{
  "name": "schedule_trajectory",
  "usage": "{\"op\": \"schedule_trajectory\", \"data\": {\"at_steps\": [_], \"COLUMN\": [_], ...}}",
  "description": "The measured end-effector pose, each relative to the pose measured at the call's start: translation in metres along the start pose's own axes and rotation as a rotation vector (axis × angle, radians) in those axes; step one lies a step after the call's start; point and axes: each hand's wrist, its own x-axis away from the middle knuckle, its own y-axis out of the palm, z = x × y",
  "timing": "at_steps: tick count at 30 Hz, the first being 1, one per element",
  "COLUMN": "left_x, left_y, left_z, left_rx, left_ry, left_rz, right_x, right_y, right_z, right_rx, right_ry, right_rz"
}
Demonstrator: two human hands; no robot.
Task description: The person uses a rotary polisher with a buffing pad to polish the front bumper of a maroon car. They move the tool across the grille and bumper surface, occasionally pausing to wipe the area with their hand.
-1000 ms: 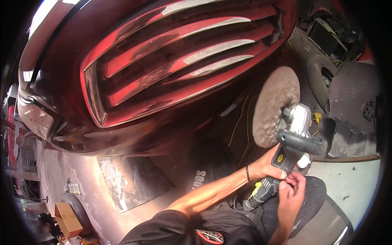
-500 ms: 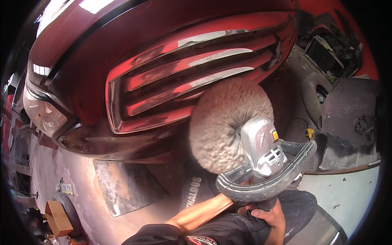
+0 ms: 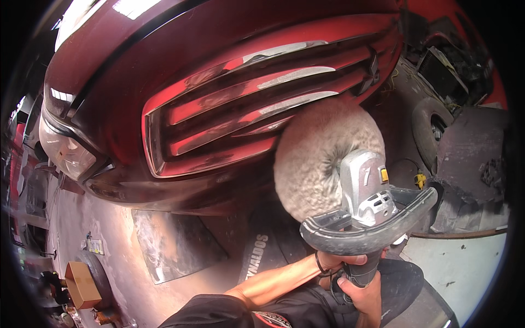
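An angle polisher [image 3: 367, 183] with a silver head, a yellow button and a curved black guard handle [image 3: 377, 232] is held in front of the car. Its large, fluffy wool pad [image 3: 322, 158] hides the lower right of the grille; whether they touch I cannot tell. Just below the guard, my left hand [image 3: 343, 261] wraps the tool's dark body, a dark band on its wrist. Lower down, my right hand [image 3: 365, 292] is closed round the same grip, thumb on the near side. The dark red car front carries a grille [image 3: 219, 104] with shiny red-reflecting bars.
A headlight [image 3: 68, 150] sits at the car's left corner. On the floor lie a flat dark panel [image 3: 175, 246] and, farther left, an open cardboard box [image 3: 82, 284] beside a tyre [image 3: 94, 269]. Another tyre [image 3: 424, 128] and dark parts stand at right, near a pale panel [image 3: 454, 268].
The polisher and its pad have shifted right relative to the grille. My left hand, mostly hidden behind the guard before, now shows below it. The view has shifted slightly.
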Motion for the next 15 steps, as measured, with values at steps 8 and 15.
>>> {"op": "schedule_trajectory", "data": {"at_steps": [8,15], "left_x": [0.003,0.013], "left_y": [-0.003,0.002], "left_z": [-0.006,0.007], "left_rx": [0.034,-0.019], "left_ry": [0.02,0.049], "left_rz": [-0.014,-0.005], "right_x": [0.0,-0.008], "right_y": [-0.013,-0.002], "right_z": [-0.005,0.036], "right_rx": [0.157,-0.087], "right_ry": [0.024,-0.074], "right_rz": [-0.041,-0.125]}}
